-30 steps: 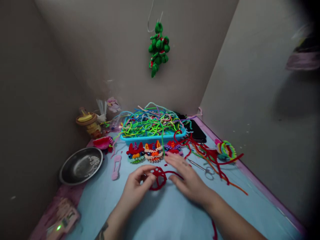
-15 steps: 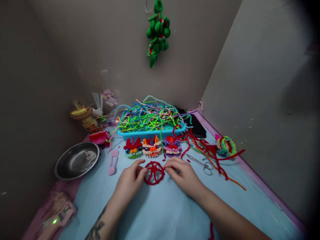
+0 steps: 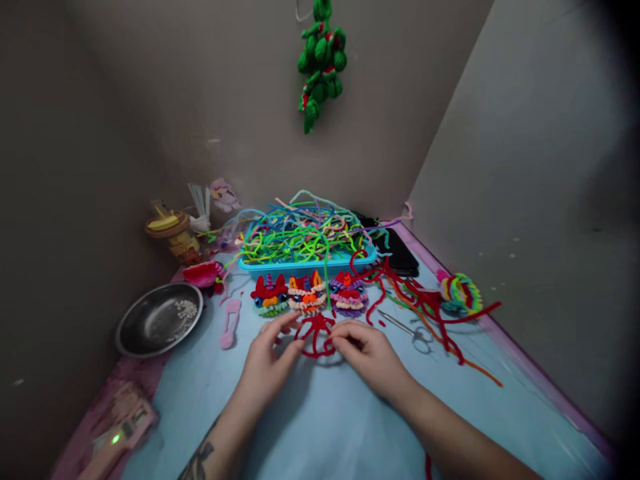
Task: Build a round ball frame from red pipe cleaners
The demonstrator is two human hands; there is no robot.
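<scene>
A red pipe-cleaner wheel (image 3: 315,353), a ring with several spokes meeting off-centre, is held between my hands, tilted, with a shadow on the blue table cover beneath. My left hand (image 3: 273,350) has its thumb and fingers curved about the left rim. At the right rim, the thumb and forefinger of my right hand (image 3: 367,350) are pinched together on the ring. Just beyond stand three small pipe-cleaner creature heads: a red and green one (image 3: 270,295), an orange and cream one (image 3: 307,293) and a purple and red one (image 3: 349,293).
A blue tray (image 3: 307,268) heaped with pipe cleaners sits at the back. To the right lie scissors (image 3: 407,329), loose red pipe cleaners (image 3: 435,307) and a black phone (image 3: 400,253). A metal bowl (image 3: 150,327), a pink clip (image 3: 230,325) and a pink glue gun (image 3: 125,427) are left.
The wheel has tipped, its far side rising toward the creature heads. My right fingers have shifted down along its right rim, and my left fingers have spread slightly. The whole view has shifted a little.
</scene>
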